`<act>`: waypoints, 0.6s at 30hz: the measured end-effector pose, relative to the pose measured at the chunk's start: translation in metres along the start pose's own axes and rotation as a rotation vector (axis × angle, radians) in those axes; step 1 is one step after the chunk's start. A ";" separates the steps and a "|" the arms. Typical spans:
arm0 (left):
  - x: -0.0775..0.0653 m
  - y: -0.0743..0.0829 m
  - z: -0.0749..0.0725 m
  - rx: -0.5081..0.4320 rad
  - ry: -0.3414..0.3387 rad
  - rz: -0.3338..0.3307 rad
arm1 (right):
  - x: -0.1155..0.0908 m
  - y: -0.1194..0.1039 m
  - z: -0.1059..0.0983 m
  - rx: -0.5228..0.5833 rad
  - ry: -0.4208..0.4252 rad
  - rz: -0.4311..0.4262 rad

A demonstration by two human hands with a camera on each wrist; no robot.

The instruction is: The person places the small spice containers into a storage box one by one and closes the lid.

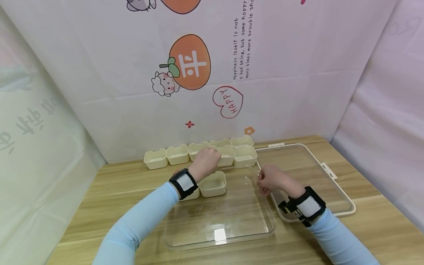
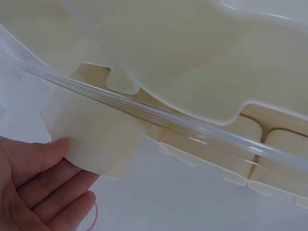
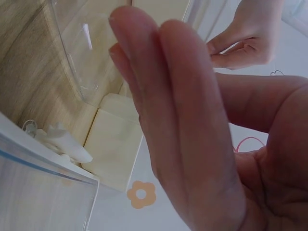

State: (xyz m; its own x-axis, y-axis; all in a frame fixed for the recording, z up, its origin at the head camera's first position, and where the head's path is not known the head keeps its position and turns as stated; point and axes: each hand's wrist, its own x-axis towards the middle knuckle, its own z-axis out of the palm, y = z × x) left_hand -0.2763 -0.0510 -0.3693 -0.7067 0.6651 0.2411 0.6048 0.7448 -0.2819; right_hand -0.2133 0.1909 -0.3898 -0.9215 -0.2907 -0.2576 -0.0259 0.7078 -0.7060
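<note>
My left hand (image 1: 206, 161) reaches over the far side of a clear plastic box (image 1: 232, 215). In the left wrist view, its thumb and fingers pinch a small cream plastic bin (image 2: 96, 134) by one edge, just past the box's transparent wall. Inside the box, at its far left, sit two similar cream bins, one (image 1: 213, 186) in plain sight and the other (image 1: 191, 195) partly hidden by my left wrist. At the box's right rim is my right hand (image 1: 273, 179); the right wrist view shows its fingers (image 3: 197, 125) extended and side by side, holding nothing.
Several more cream bins (image 1: 155, 160) stand in a row behind the box, against the printed backdrop (image 1: 132, 88). To the right lies a clear lid (image 1: 298, 165) with a white rim and white latches, close beside the box on the wooden table (image 1: 109, 198).
</note>
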 end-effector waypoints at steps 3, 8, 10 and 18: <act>-0.002 0.002 -0.004 0.001 0.034 -0.004 | -0.001 0.000 0.000 -0.002 0.001 -0.008; -0.005 0.005 -0.011 -0.008 0.055 -0.015 | -0.001 0.000 -0.001 -0.007 0.005 -0.013; -0.006 0.006 -0.013 -0.007 0.065 -0.018 | -0.001 0.000 -0.001 -0.009 0.004 -0.010; -0.013 0.012 -0.022 -0.032 0.101 -0.038 | 0.000 -0.001 -0.001 -0.020 0.005 -0.016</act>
State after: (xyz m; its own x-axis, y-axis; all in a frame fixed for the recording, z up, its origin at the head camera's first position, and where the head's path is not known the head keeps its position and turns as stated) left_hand -0.2518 -0.0493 -0.3550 -0.6893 0.6375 0.3442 0.5913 0.7695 -0.2413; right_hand -0.2131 0.1908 -0.3887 -0.9227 -0.2991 -0.2433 -0.0484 0.7159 -0.6965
